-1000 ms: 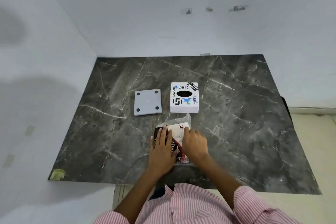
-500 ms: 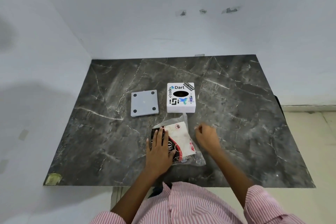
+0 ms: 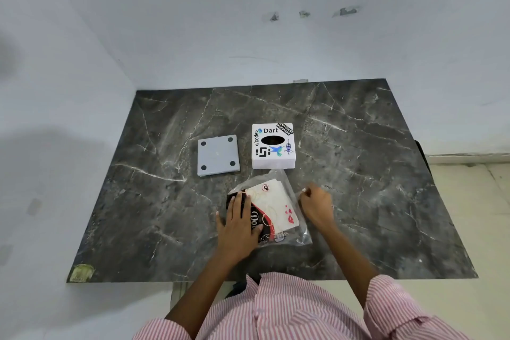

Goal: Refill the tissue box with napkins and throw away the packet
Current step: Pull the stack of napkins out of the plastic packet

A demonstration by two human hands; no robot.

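Observation:
A clear plastic napkin packet (image 3: 276,207) with white, red and black print lies on the dark marble table (image 3: 358,174), near its front edge. My left hand (image 3: 238,225) lies flat on the packet's left part, pressing it down. My right hand (image 3: 316,205) pinches the clear plastic at the packet's right edge, fingers closed. Just behind the packet stands the white tissue box (image 3: 273,145), covered in stickers, its oval slot facing up. To the left of the box lies its grey base plate (image 3: 218,155) with four dark feet.
White walls close the table in at the back and the left. A yellowish sticker (image 3: 80,272) marks the table's front left corner. Pale floor (image 3: 469,201) shows past the right edge.
My right hand has left the top of the packet and moved right to its edge, where it now pinches the plastic. My left hand stays flat on the packet.

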